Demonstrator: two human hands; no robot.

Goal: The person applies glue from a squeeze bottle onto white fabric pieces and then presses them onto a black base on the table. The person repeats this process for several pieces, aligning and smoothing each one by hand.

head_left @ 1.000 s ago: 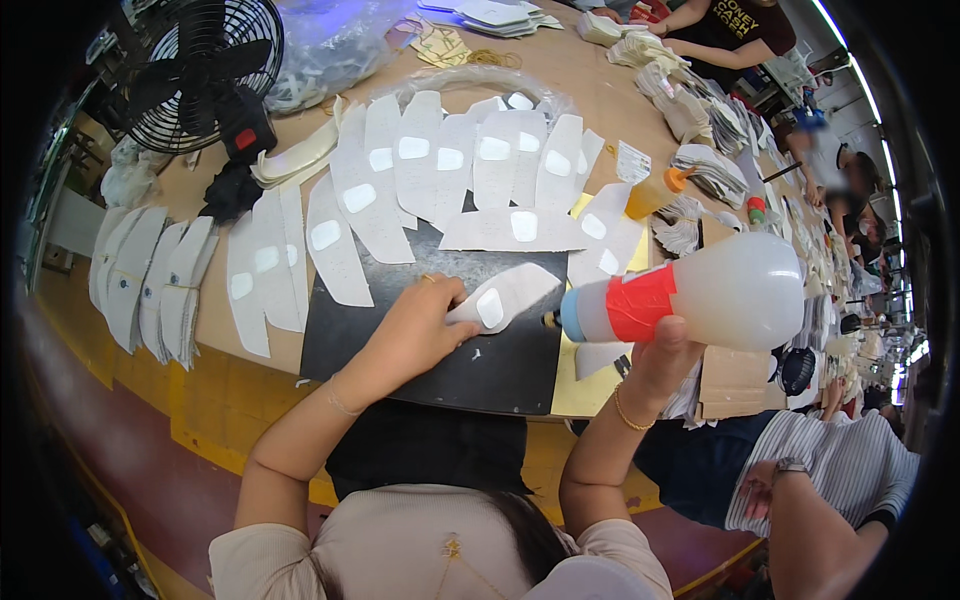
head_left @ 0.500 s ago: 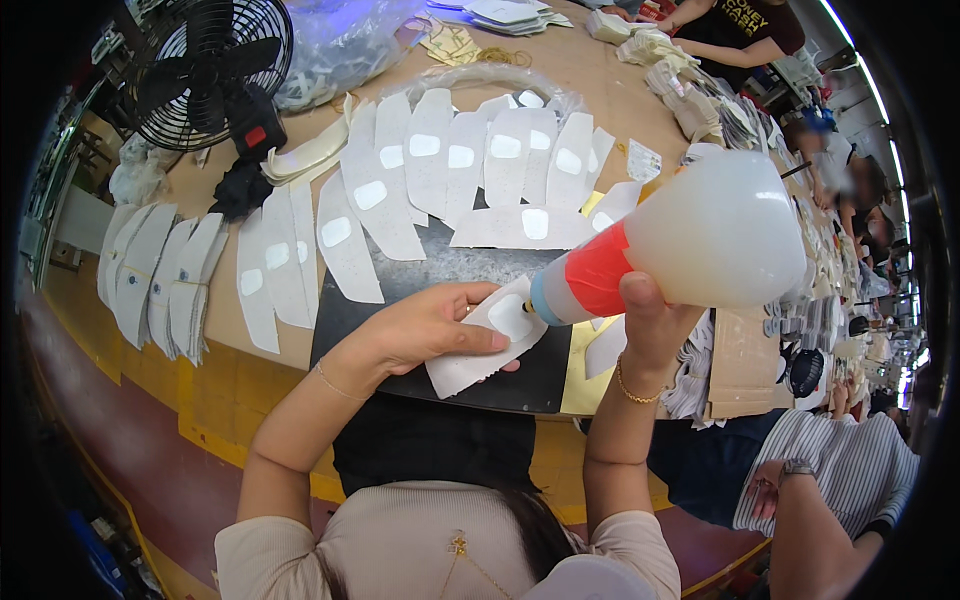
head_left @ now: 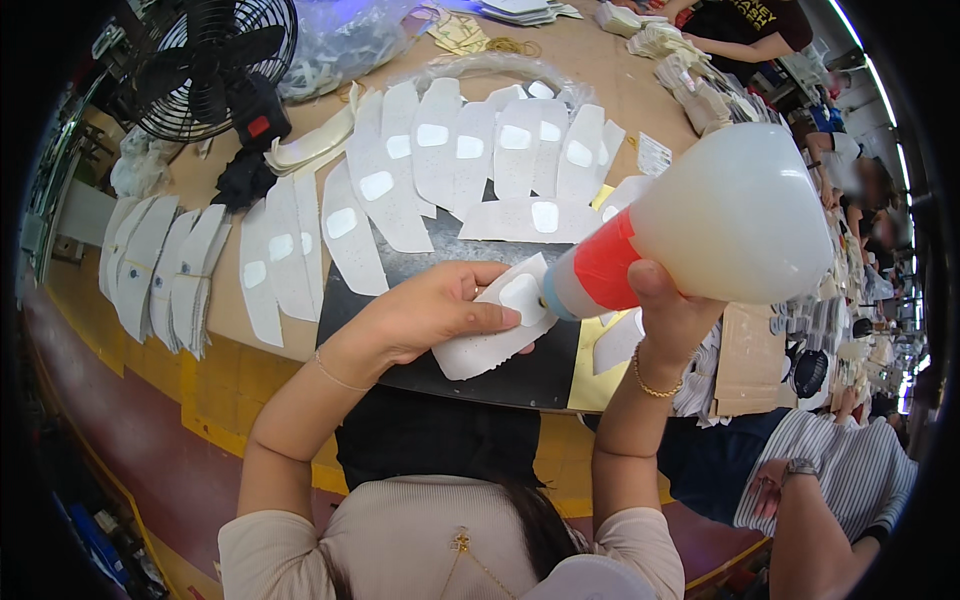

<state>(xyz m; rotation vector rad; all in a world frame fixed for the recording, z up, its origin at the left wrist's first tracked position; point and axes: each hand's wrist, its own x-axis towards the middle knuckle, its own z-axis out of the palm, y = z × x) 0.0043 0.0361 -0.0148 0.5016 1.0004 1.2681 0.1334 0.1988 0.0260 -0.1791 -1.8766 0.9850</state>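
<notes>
Tan wooden tabletop (head_left: 590, 60), spanning the scene from near left to far right, yellow along its near edge.

Black work mat (head_left: 520, 375), flat on the tabletop directly in front of the person, glossy, partly covered.

Squeeze bottle (head_left: 720, 225), large, translucent white body with a red collar and a pale blue nozzle; tipped on its side, body to the right, nozzle pointing left. Right hand (head_left: 670, 310) is wrapped around the neck from below, thumb up over the red collar, gripping it firmly. The nozzle tip meets the held white piece.

Black desk fan (head_left: 215, 60), far left, with a red switch on its base.

Row of white cut pieces (head_left: 470, 165), long and rounded, each carrying a glossy pale patch; fanned side by side across the far edge of the mat. A second stack of like pieces (head_left: 165, 270) lies at the left, overlapping.

Clear plastic bag (head_left: 345, 45), far, just right of the fan.

Single white piece (head_left: 495, 325), same shape, one glossy patch near its far end; resting on the mat at centre. Left hand (head_left: 425, 315) lies on its left part, fingers closed over it and pinning it, thumb along the near side. The piece sticks out to the right of that hand, just left of the bottle's nozzle.

Another person's sleeve, striped (head_left: 850, 480), near right.
</notes>
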